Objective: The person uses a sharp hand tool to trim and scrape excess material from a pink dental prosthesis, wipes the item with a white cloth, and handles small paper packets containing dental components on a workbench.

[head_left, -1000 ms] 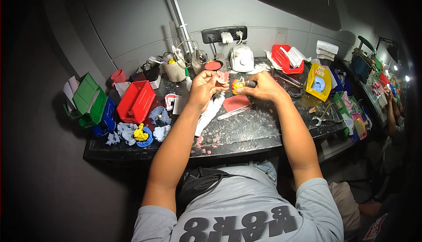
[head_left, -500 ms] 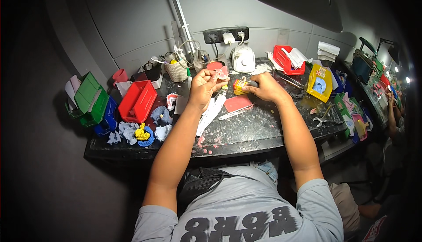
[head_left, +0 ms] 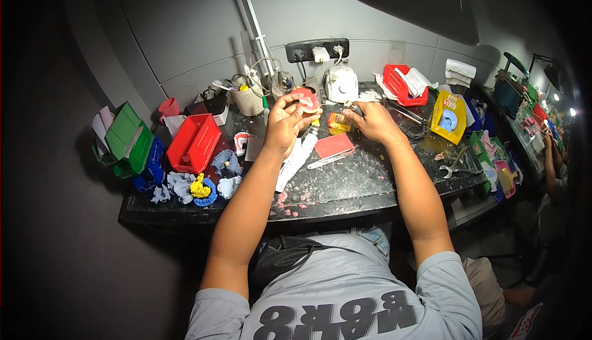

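My left hand [head_left: 285, 125] is closed on a pink and whitish dental piece [head_left: 307, 101], held up above the bench, its pink face showing. To the right, my right hand [head_left: 375, 122] grips a slim tool with a dark handle [head_left: 357, 111]; its working end is too small to make out. A small yellow and red box [head_left: 338, 123] lies between my hands. Nearer to me are a sheet of pink wax [head_left: 333, 145] and a light, narrow instrument [head_left: 331, 159] along its front edge. A crumpled white cloth [head_left: 297, 161] lies beside my left forearm.
Red [head_left: 193, 143] and green [head_left: 128, 147] bins stand left, near blue-grey impression pieces [head_left: 180, 186]. A white device [head_left: 341, 85], a woven cup [head_left: 248, 101] and a lamp arm [head_left: 250, 19] are behind. Yellow bin [head_left: 448, 118] and wrench [head_left: 449, 170] are right; another person's arm [head_left: 549, 155] shows far right.
The dental piece in my left hand has turned, showing more of its pink face. My right hand and the tool have shifted slightly away from the yellow and red box.
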A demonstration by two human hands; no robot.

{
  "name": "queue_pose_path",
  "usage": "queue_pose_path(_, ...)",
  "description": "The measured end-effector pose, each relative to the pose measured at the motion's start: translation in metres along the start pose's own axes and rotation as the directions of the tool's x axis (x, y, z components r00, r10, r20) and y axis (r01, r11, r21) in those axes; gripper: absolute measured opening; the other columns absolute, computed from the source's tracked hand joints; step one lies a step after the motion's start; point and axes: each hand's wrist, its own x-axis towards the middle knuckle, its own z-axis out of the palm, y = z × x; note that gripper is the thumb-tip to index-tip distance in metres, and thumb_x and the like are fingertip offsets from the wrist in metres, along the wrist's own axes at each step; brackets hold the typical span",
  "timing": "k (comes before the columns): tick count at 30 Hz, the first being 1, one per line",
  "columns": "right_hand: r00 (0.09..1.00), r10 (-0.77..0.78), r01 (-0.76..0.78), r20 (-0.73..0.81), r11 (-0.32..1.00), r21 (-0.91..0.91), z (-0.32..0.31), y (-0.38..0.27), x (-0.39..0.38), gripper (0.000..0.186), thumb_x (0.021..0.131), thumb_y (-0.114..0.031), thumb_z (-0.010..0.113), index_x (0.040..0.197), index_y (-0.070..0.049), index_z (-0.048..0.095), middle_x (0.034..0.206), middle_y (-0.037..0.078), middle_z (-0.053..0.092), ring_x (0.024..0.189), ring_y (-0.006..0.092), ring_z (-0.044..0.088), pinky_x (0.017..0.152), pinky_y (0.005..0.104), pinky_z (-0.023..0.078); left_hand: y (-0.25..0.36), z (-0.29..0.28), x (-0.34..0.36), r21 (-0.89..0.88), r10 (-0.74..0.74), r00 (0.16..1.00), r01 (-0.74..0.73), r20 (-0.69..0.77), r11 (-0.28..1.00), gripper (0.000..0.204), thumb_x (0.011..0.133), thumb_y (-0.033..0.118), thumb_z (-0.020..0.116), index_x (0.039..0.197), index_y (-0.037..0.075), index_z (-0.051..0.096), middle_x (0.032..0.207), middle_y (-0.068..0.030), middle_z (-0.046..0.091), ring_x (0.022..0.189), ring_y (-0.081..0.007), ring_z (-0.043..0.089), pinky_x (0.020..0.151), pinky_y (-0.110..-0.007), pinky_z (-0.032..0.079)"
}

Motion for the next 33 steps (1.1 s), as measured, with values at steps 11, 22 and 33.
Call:
queue_pose_path(11,0.992,0.114,-0.117,-0.051,0.992,-0.057,-0.0052,-0.0061,0.0007,0.052,0.088,-0.052,0.058,0.088,0.000,0.064,0.075,0.024,0.064,0.080,0.0426,0.063,0.070,0.0491,0.048,-0.0016,-0.0019,-0.0004,0.038,0.016,1.000,-0.016,0.019,0.999,0.023,0.097,-0.002,0.039,0.120,-0.004,0.041,0.124,-0.0263,0.053,0.112,-0.0386,0.058,0.095,-0.045,0.052)
queue_pose_path(22,0.995,0.099,-0.101,-0.028,0.993,-0.066,-0.0073,-0.0088,0.0001,0.052,0.089,-0.051,0.059,0.090,0.001,0.065,0.078,0.026,0.064,0.081,0.0427,0.063,0.071,0.0490,0.048,-0.0071,-0.0011,0.0005,0.148,0.078,0.997,-0.078,0.006,0.986,0.017,0.097,-0.001,0.044,0.114,-0.003,0.046,0.111,-0.0171,0.058,0.103,-0.0281,0.062,0.094,-0.042,0.054)
queue_pose_path(33,0.995,0.095,-0.096,-0.025,0.994,-0.056,-0.0081,-0.0097,-0.0002,0.053,0.089,-0.050,0.059,0.090,0.002,0.065,0.078,0.026,0.064,0.080,0.0431,0.062,0.071,0.0489,0.048,-0.0080,-0.0013,0.0009,0.227,0.077,0.996,-0.065,-0.044,0.972,0.015,0.097,0.003,0.050,0.109,-0.005,0.053,0.102,-0.0141,0.064,0.093,-0.0217,0.066,0.083,-0.035,0.059)
